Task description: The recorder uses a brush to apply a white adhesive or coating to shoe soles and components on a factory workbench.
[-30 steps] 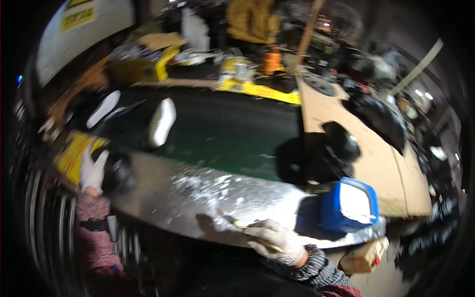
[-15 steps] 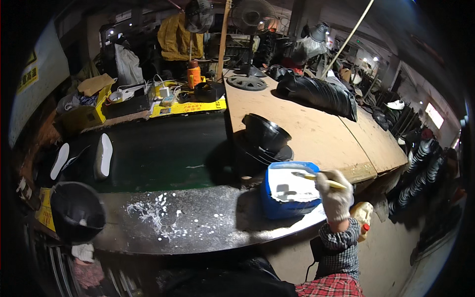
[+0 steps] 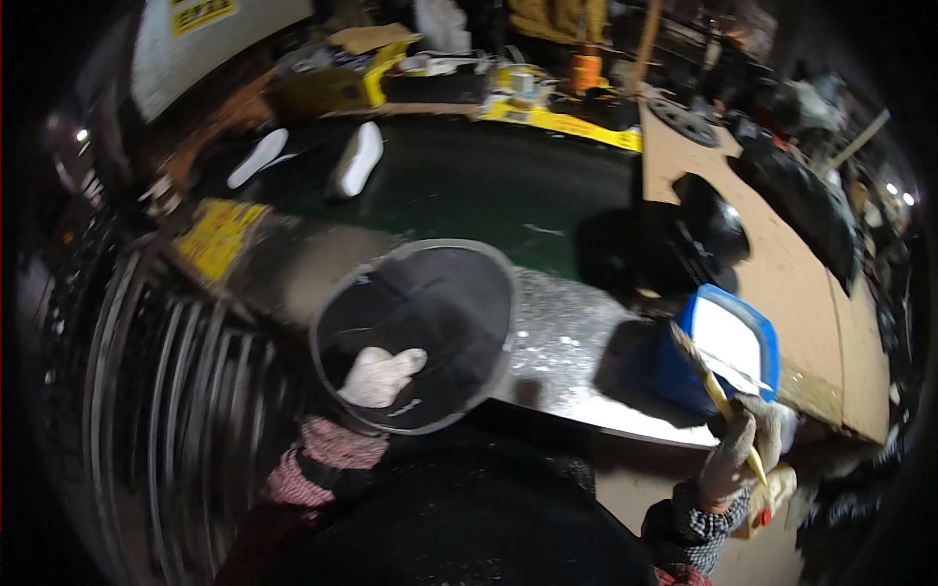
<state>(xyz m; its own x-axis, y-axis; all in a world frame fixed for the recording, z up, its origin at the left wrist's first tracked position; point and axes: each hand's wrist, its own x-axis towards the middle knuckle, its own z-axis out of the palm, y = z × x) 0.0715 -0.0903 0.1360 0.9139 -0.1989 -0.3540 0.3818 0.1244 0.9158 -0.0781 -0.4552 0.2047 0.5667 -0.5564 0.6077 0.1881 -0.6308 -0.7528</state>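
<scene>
The left hand point(image 3: 383, 378) is clamped on the near rim of a black bowl point(image 3: 440, 303), held up in front of the counter point(image 3: 576, 342); with one side gripped, it could twist if pushed. The right hand point(image 3: 738, 454) is closed around a brush point(image 3: 719, 398) at the blue tub point(image 3: 674, 379); a loaded tip could drip white liquid point(image 3: 728, 337), and a wrist knock might tip the tub, near the edge.

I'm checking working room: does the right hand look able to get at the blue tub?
Likely yes: the right hand, holding a brush, is close beside the blue tub, whose top looks uncovered.
</scene>
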